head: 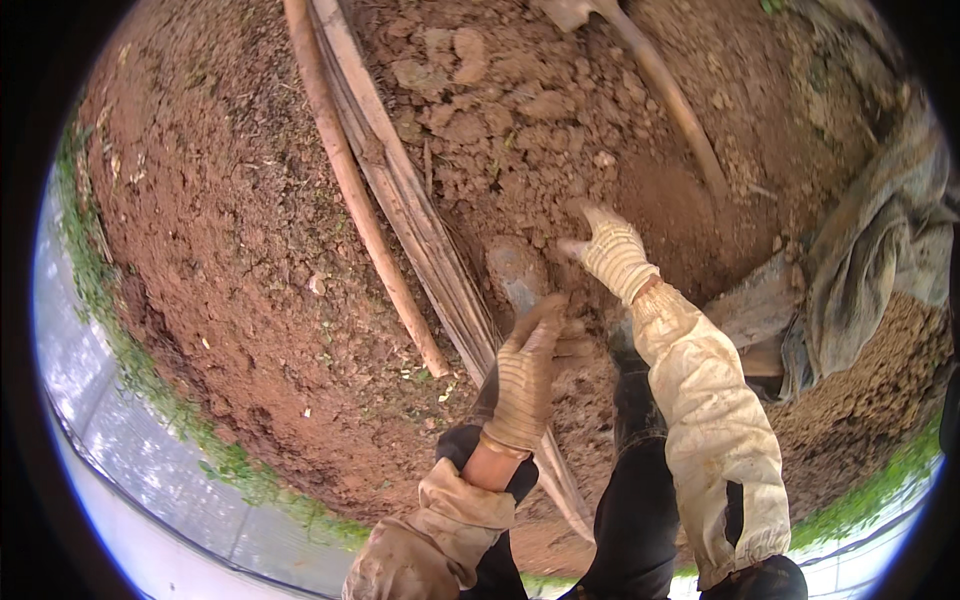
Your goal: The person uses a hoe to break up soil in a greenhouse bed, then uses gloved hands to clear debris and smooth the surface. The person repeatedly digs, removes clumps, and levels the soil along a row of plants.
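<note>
Both hands wear dirty, cream-coloured knit work gloves stained with red soil. My left hand (526, 367) is in front of my left shin, with its fingers stretched forward and a little blurred; no object shows in it. Further forward and to the right, my right hand (609, 244) reaches over loose reddish soil (555, 180), its fingers pointing up-left and apart, with nothing seen in them. A muddy boot (517, 270) stands just beyond my left hand, beside a long, split wooden plank (427, 232).
A thin wooden pole (360, 202) lies left of the plank. At the top right is a long wooden-handled tool (667, 90), its metal head partly out of view. Grey cloth (862, 247) and a board (757, 300) lie at the right. Grass (150, 367) borders the soil.
</note>
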